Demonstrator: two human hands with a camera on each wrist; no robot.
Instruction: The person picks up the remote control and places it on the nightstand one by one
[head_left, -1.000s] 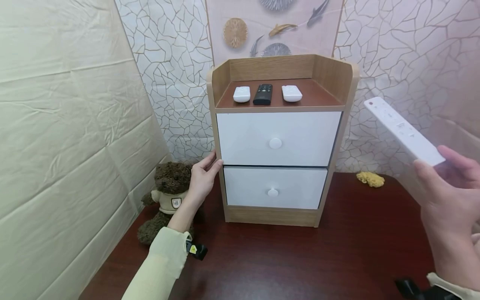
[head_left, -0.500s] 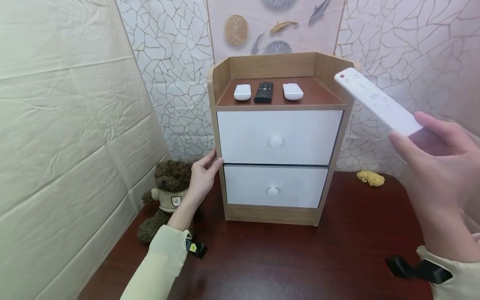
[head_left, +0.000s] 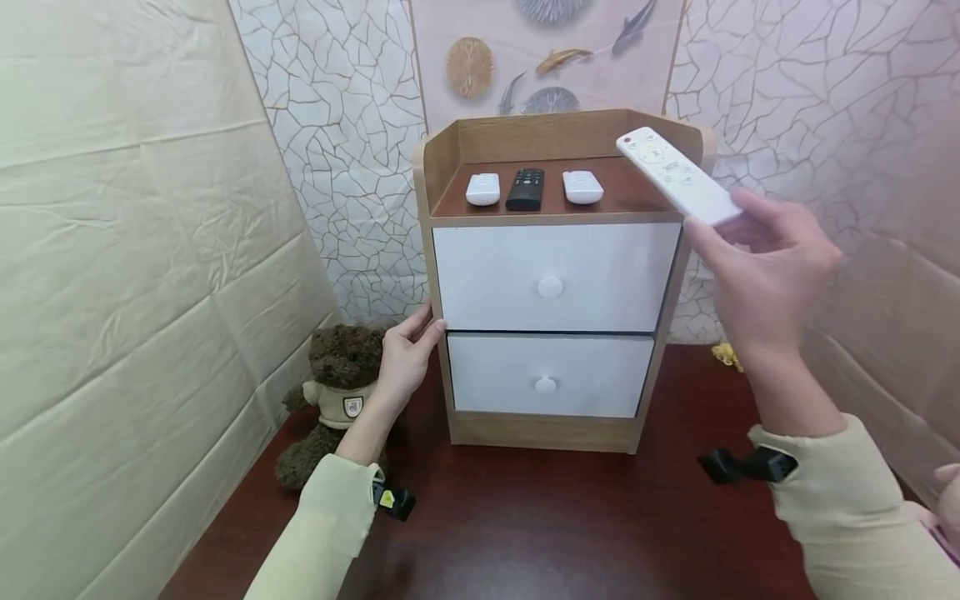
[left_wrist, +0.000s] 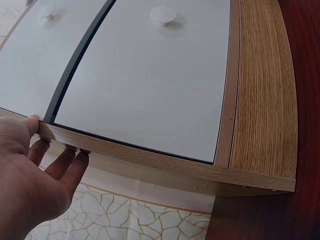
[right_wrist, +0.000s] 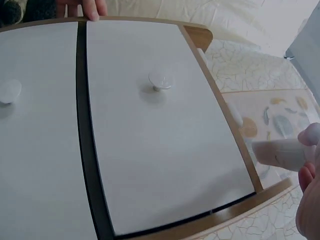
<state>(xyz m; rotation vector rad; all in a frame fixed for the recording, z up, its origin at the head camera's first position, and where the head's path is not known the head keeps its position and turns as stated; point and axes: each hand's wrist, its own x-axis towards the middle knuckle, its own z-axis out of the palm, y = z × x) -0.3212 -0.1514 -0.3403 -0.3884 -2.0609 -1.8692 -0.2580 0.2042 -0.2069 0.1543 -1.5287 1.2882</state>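
Observation:
My right hand (head_left: 772, 267) pinches the near end of a white remote control (head_left: 675, 173), buttons up, held over the right side of the cabinet's top shelf (head_left: 630, 193). In the right wrist view the remote (right_wrist: 280, 153) overlaps the wall beyond the cabinet's edge. On that shelf lie a white remote (head_left: 483, 189), a black remote (head_left: 526, 190) and another white remote (head_left: 582, 187), side by side. With thumb in front and fingers behind, my left hand (head_left: 407, 354) grips the cabinet's left side panel (left_wrist: 125, 149), level with the gap between the drawers.
The wooden cabinet has an upper drawer (head_left: 495, 275) and a lower drawer (head_left: 495, 375), both closed, with round white knobs. A brown teddy bear (head_left: 345, 358) sits left of it. Something yellow (head_left: 726, 357) lies on the dark red table (head_left: 570, 525) at the right. A pink thing shows at the right edge.
My right hand has moved left and upward with the white remote, from the right of the cabinet to over its top shelf. The left hand stays on the side panel.

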